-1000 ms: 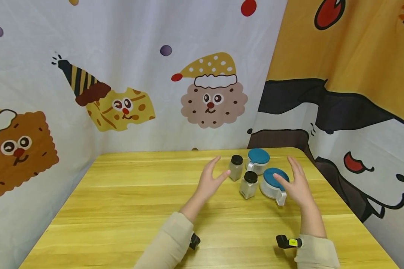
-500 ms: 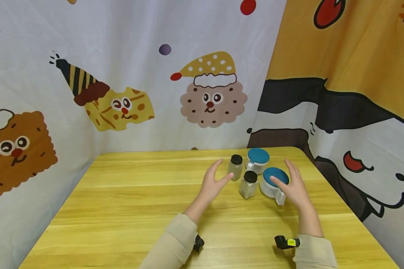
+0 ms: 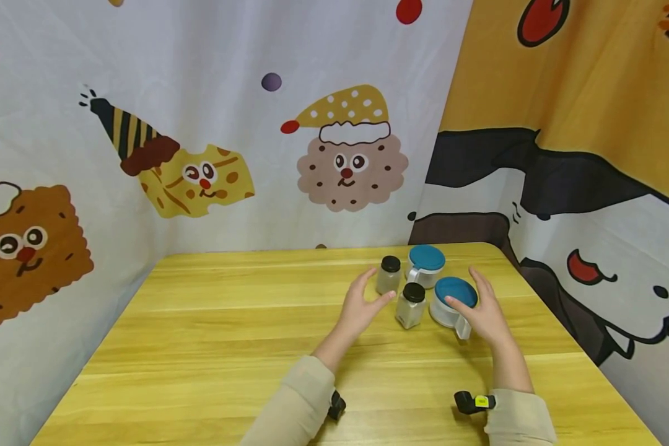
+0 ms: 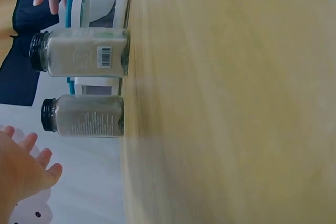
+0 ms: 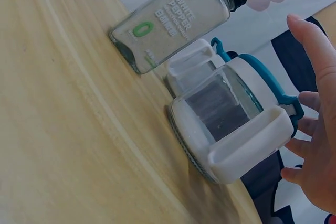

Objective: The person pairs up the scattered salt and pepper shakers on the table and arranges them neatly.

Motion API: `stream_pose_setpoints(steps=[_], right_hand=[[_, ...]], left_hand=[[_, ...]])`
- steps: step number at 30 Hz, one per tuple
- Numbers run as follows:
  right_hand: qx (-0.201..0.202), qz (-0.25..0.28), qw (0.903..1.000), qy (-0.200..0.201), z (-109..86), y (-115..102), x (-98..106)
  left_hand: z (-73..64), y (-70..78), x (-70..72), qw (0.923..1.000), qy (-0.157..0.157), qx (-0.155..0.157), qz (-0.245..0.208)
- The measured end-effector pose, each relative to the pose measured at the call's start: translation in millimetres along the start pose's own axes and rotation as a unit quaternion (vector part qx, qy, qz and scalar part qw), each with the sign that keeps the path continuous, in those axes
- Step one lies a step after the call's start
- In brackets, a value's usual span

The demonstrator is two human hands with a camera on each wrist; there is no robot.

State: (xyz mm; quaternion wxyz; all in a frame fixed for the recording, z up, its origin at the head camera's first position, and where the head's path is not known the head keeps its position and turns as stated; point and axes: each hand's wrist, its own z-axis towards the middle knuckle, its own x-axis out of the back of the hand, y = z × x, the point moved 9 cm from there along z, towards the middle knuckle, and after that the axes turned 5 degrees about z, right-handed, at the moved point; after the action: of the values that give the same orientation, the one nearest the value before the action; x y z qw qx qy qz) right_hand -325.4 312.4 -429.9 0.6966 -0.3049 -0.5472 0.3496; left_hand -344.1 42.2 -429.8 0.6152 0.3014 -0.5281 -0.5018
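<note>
Two glass spice jars with black lids stand upright, a front one (image 3: 411, 308) and a back one (image 3: 389, 279). White pepper is printed on a jar (image 5: 173, 24) in the right wrist view. Beside them are two glass seasoning pots with blue lids and white handles, a front pot (image 3: 446, 313) and a back pot (image 3: 427, 259). My left hand (image 3: 361, 308) hovers left of the jars, thumb and fingers spread, holding nothing. My right hand (image 3: 487, 317) is at the right of the front pot, its thumb overlapping the blue lid in the head view, fingers spread around nothing.
The four-sided wooden table (image 3: 217, 347) has its far edge just behind the back pot and jar. A printed cloth (image 3: 212, 74) with cartoon figures hangs behind and to the right. A small black wrist camera (image 3: 474, 402) sits at the right cuff.
My left hand has moved right, closer to the spice jars. My right hand has shifted slightly left and down at the front pot. The jars and pots stand where they were.
</note>
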Motion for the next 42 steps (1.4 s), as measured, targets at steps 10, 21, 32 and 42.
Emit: stream_pose_setpoints(steps=[10,21,32,42], right_hand=[[-0.012,0.006,0.9999,0.002,2.2,11.2,-2.6],[-0.025,0.023,0.9994,-0.005,3.6,17.4,-6.1],[-0.017,0.047,0.9987,-0.006,3.2,23.5,-9.8],[-0.029,0.057,0.9979,-0.012,-0.1,29.6,-16.1]], left_hand=[[1.9,0.2,-11.0,0.9997,-0.016,0.003,-0.021],[3.0,1.4,-19.1,0.9987,-0.023,0.002,-0.045],[3.1,-2.1,-28.4,0.9956,-0.023,0.015,-0.089],[2.4,-9.1,-39.0,0.9943,-0.032,0.033,-0.096]])
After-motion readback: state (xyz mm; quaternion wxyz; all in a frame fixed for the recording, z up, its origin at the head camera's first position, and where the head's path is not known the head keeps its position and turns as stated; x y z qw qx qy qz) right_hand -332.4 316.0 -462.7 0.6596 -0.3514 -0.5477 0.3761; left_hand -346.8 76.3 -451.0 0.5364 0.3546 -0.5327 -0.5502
